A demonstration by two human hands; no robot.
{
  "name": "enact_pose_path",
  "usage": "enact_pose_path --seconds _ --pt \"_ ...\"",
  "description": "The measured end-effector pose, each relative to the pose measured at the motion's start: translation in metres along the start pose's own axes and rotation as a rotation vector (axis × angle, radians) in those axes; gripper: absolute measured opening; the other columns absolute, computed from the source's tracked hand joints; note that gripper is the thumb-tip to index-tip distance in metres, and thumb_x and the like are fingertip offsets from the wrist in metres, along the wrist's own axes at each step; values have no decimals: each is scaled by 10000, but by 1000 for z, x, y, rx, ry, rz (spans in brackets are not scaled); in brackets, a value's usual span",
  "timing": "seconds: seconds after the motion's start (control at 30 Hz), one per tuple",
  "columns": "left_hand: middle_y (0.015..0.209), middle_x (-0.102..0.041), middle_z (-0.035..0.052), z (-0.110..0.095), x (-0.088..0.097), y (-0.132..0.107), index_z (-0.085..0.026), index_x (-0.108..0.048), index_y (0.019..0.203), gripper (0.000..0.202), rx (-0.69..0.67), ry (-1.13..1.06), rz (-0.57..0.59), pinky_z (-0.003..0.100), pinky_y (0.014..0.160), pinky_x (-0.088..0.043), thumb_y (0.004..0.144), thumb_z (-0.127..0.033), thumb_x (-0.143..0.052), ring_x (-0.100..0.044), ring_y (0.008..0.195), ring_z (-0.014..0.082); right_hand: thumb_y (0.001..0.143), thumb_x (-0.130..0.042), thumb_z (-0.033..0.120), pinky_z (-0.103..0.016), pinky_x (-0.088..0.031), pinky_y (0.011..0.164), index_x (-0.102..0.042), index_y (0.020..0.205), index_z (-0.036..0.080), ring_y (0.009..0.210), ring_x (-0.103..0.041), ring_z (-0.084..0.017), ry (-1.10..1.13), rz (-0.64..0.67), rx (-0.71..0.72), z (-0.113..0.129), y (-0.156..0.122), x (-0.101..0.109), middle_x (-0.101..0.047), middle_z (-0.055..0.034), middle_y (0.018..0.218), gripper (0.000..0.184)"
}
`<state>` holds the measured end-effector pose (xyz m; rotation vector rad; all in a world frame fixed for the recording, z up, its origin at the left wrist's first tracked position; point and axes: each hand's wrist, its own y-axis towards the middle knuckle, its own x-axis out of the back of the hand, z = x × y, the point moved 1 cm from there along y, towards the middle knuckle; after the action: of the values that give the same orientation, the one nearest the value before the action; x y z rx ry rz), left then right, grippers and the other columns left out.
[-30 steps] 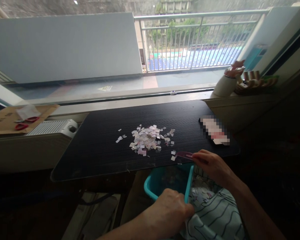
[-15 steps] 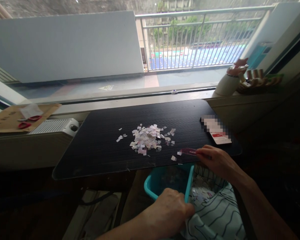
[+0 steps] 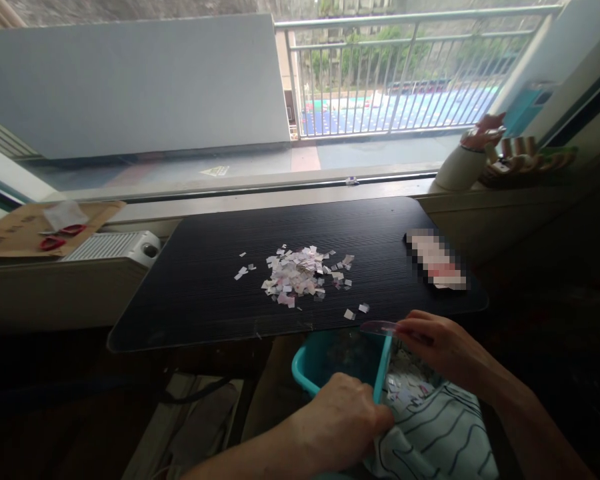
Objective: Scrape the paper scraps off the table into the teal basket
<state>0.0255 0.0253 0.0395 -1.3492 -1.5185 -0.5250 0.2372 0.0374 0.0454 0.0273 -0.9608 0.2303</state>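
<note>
Your black table (image 3: 215, 267) spans the middle, the turquoise basket (image 3: 307, 365) below its near edge. Your left hand (image 3: 343, 413) clamps its fingers on the basket's near rim; your right hand (image 3: 435, 337) pinches. A heap of paper scraps (image 3: 300, 270) lies mid-table. The purple strip (image 3: 377, 327) sits between your right fingers, near two loose scraps (image 3: 350, 314).
</note>
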Motion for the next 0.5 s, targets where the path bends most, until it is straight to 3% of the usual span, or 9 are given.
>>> enact_pose_path --seconds 0.2,0.5 --pt "706 -623 45 0 -3 -2 -172 -651 817 126 10 18 -7 275 468 -290 847 -275 -585 -599 612 229 915 -482 317 -244 -457 599 -707 873 230 650 -599 -128 29 -97 46 7 12 -1 -645 -15 826 245" --pt "696 -622 47 0 -5 -4 -163 -650 807 113 -2 -19 -46 268 475 -309 842 -245 -581 -592 604 218 916 -484 306 -245 -440 576 -703 854 234 632 -581 -127 -38 -58 25 8 9 -3 -634 -13 799 239"
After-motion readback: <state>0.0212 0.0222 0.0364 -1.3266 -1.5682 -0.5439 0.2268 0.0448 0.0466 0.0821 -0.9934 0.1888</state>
